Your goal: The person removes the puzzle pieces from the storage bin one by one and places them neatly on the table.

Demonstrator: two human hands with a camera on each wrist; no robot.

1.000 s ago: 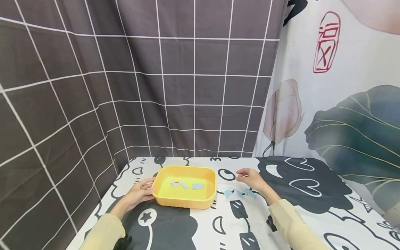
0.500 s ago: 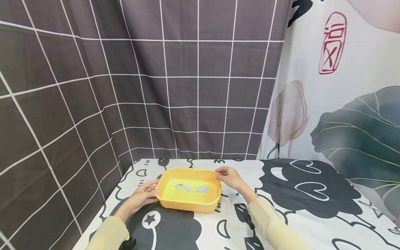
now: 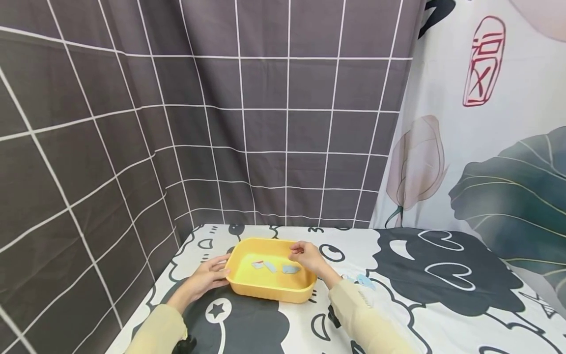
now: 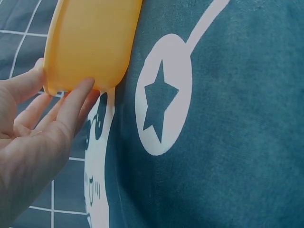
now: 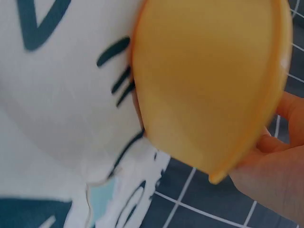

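A yellow plastic basin [image 3: 271,293] stands on the patterned cloth, with three small light-blue scraps on its floor, such as the scrap [image 3: 290,269] toward the right; one scrap has a red edge. My left hand [image 3: 208,278] rests its fingertips against the basin's left end. In the left wrist view the thumb lies at the rim and the extended fingers touch the outer wall. My right hand [image 3: 309,256] reaches over the right end of the basin, its fingers bent together above the inside. Its fingertips are partly hidden, and I cannot tell whether something small is between them.
More light-blue scraps lie on the cloth right of the basin, including one scrap [image 3: 365,281] beside the right forearm. The black-and-white cartoon tablecloth [image 3: 247,334] runs up to a dark gridded curtain [image 3: 265,128] behind. A white floral curtain [image 3: 424,162] hangs at the right.
My right hand has moved left, from above the loose scraps on the cloth to over the basin. The left hand stays at the basin's left end. The head view has shifted slightly.
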